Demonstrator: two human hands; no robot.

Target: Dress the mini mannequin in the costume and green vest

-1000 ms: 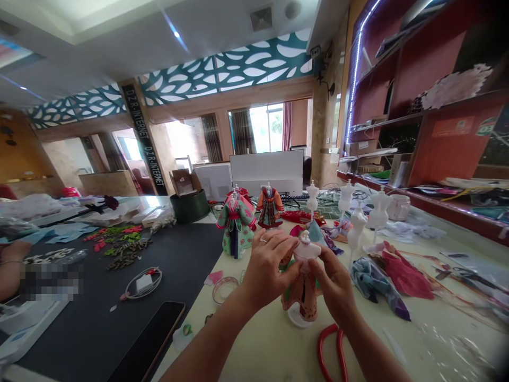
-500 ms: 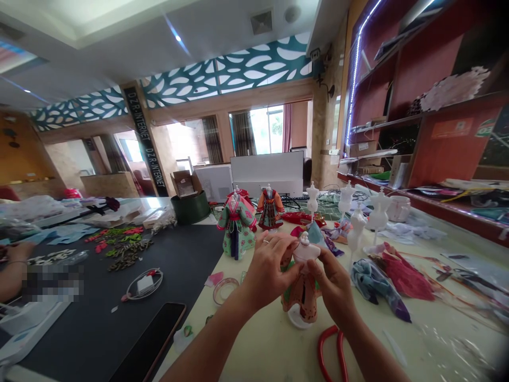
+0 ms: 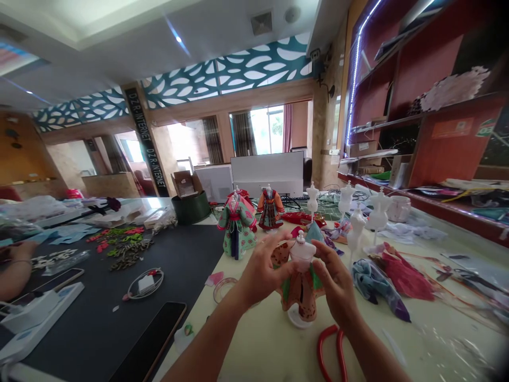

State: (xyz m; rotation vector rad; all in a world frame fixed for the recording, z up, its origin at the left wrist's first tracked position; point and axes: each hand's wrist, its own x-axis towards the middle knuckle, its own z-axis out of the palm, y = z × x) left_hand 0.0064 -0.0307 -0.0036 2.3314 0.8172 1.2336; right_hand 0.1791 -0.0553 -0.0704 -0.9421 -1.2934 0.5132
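Note:
A small white dress-form mannequin [image 3: 303, 252] stands upright on a round white base [image 3: 298, 317] between my hands. A brown and green doll dress [image 3: 304, 294] hangs around its lower body, with a brown spotted part of it beside the torso on the left. My left hand [image 3: 260, 273] is closed around that part, its thumb at the mannequin's front. On the other side my right hand [image 3: 336, 278] has its fingers apart near the torso and the dress; whether its fingertips touch is unclear. A red-handled tool [image 3: 326, 350] lies below my right hand.
Dressed mannequins [image 3: 237, 225] stand behind my hands, with several bare white ones [image 3: 358, 228] at right. Crumpled fabric pieces [image 3: 405, 270] lie at right. A phone [image 3: 153, 339], a coiled cable [image 3: 145, 284] and a power strip [image 3: 43, 321] lie at left, near another person's hand [image 3: 18, 260].
My right hand's fingers have come off the mannequin's torso and spread. The mannequin's top has tilted or shifted slightly left. My left hand has moved a little left, showing more brown cloth.

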